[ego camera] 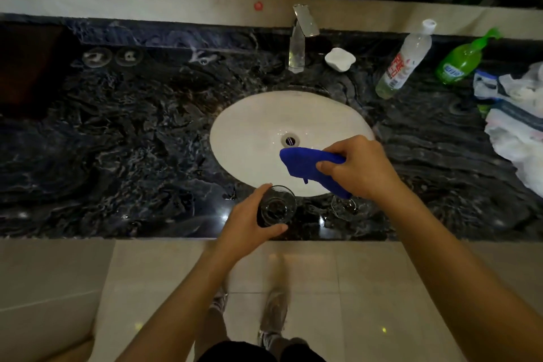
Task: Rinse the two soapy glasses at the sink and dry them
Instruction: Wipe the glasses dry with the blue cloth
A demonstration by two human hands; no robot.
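Note:
My left hand (249, 219) grips a clear glass (276, 205) upright over the counter's front edge, just below the white oval sink (249, 126). My right hand (361, 167) holds a bunched blue cloth (305, 164) above the sink's near right rim, a little up and right of that glass. A second clear glass (344, 205) stands on the dark counter under my right wrist, partly hidden by the cloth. The chrome faucet (298, 44) stands behind the basin; no water is seen running.
On the dark marble counter (132, 141) a white soap dish (340, 59), a clear bottle (404, 63), a green pump bottle (461, 63) and plastic bags (517, 114) sit at the right. Two ring marks (111, 56) show at back left. Tiled floor lies below.

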